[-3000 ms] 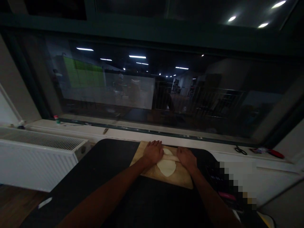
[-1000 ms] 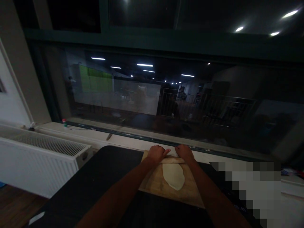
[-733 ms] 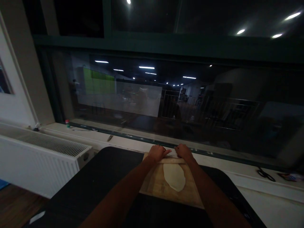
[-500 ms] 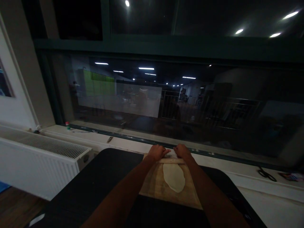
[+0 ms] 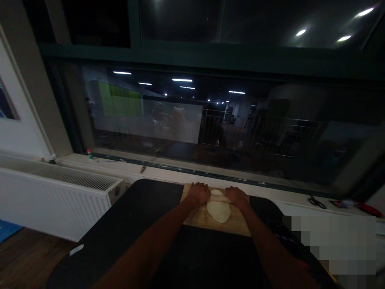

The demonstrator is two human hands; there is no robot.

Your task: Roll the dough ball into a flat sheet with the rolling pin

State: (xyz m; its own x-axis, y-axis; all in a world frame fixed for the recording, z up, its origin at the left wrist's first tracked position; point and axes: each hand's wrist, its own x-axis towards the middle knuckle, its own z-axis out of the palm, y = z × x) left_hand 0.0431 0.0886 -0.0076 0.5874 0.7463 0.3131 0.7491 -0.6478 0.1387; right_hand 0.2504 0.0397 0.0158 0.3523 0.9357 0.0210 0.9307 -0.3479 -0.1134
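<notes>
A flat oval sheet of pale dough (image 5: 219, 213) lies on a wooden board (image 5: 197, 220). Across its far part rests a rolling pin (image 5: 219, 198), with dough showing on both sides of it. My left hand (image 5: 199, 193) is closed over the pin's left end, its fingers pointing away from me. At the right end my right hand (image 5: 237, 195) grips the pin in the same way. Both pin ends are hidden under the hands.
The board lies on a black table (image 5: 144, 212) against a white windowsill (image 5: 171, 171). On the sill are black-handled scissors (image 5: 317, 202), a small red-and-green bottle (image 5: 90, 154) and a red item (image 5: 370, 209). A radiator (image 5: 66, 200) stands at left.
The rolling pin and both hands have come back toward me from the dough's far edge, so dough now shows beyond the pin. My view has shifted slightly.
</notes>
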